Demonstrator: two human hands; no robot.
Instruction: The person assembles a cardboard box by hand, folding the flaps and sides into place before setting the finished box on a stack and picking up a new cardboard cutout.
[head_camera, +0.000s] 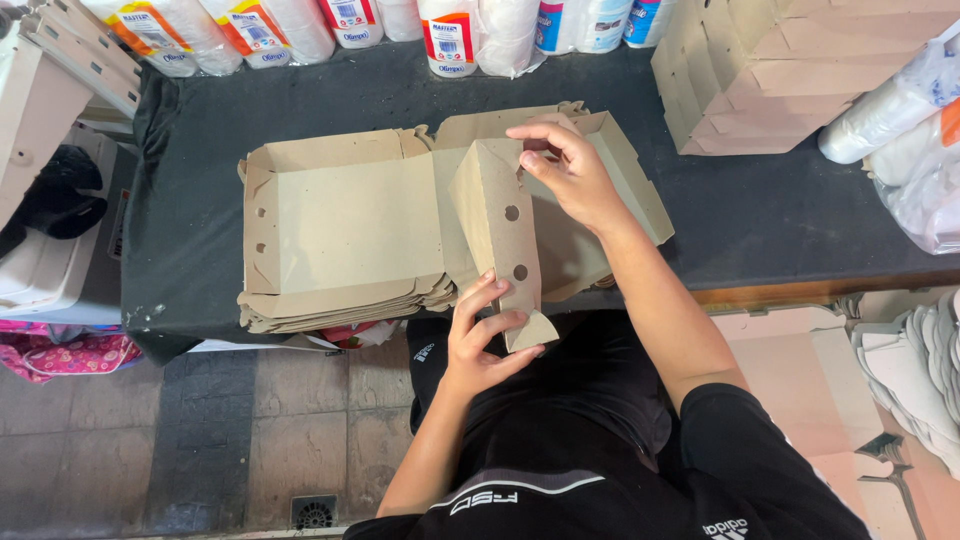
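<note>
1. Your left hand (480, 335) pinches the near end of the raised flap (500, 240), at frame centre.
2. Your right hand (570, 170) grips its far end.
3. The flap's long axis runs between both hands, above the box stack (340, 240).

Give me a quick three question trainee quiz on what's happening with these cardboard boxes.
1. True or false: the left hand grips the near end of the raised cardboard flap.
2. What does the flat box blank lie on? A) a stack of flat blanks B) the tiled floor C) a chair
3. How many round holes show on the raised flap?

Key: 1 true. 2 A, the stack of blanks on the dark table. 3 two. The right hand pinches the flap's far end.
</note>
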